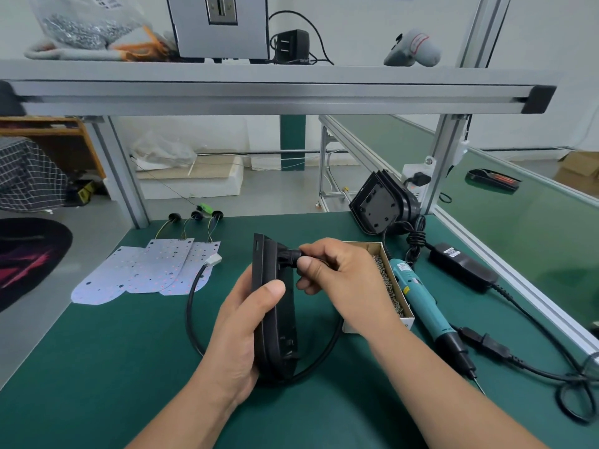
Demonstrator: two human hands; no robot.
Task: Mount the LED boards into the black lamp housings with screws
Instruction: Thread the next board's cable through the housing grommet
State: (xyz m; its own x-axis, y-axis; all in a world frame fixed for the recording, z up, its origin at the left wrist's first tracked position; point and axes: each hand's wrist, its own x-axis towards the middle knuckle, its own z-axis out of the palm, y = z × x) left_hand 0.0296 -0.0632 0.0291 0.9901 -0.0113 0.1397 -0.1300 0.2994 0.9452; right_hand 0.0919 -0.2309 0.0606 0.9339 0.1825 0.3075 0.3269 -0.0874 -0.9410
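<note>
Left hand [240,325] grips black lamp housing [275,328] on edge; right hand [340,280] thumb and fingers pinch its cable gland [290,255].

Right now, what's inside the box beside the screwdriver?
Loose screws show along the right side of the box. The right hand covers the rest, so its contents there are hidden.

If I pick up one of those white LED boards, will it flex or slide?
Probably stiff yet light: the LED boards look thin and flat. Their wires would likely trail and snag. Overlapped, a neighbour may shift too.
</note>
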